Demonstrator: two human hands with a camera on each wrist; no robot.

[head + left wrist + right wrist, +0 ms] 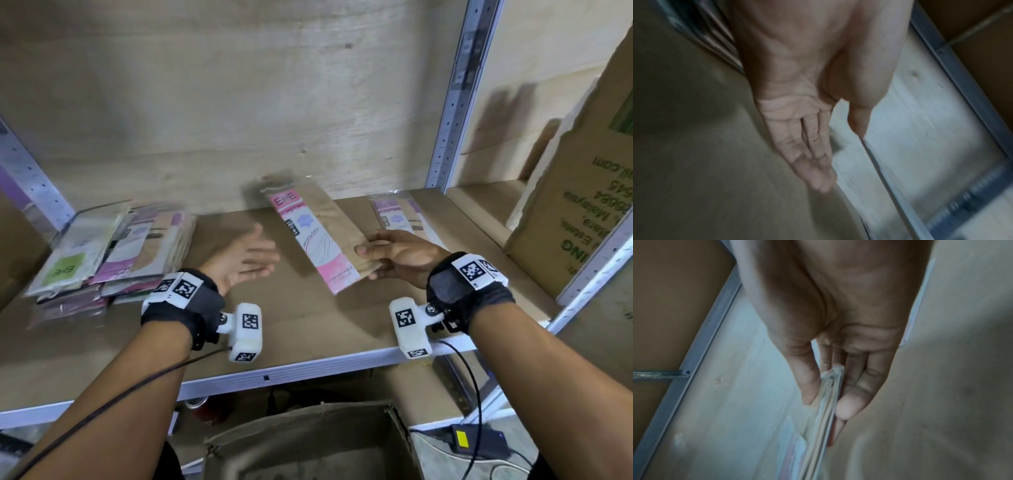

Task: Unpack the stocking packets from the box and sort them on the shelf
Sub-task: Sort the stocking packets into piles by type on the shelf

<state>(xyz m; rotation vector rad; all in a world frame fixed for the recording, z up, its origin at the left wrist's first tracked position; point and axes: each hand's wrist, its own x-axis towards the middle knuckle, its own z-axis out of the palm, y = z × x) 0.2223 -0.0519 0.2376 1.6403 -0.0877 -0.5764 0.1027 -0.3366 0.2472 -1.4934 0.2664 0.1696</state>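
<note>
The right hand (397,257) pinches the near end of a flat, shiny pink packet (313,240) between thumb and fingers, holding it over the middle of the brown shelf (308,325), likely to sort it, while the left hand (243,263) is flat and empty beside the messy pile (113,253) at the left.

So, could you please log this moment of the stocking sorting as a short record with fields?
right hand: right hand pinches the near end of the pink packet, thumb on top
pink packet: held over the shelf board, far end toward the back wall
left hand: left hand empty, fingers straight, motion-blurred
left pile: mixed packets stacked at the shelf's left
right packet: purple packet beyond the right hand
box: open carton below the shelf
</note>
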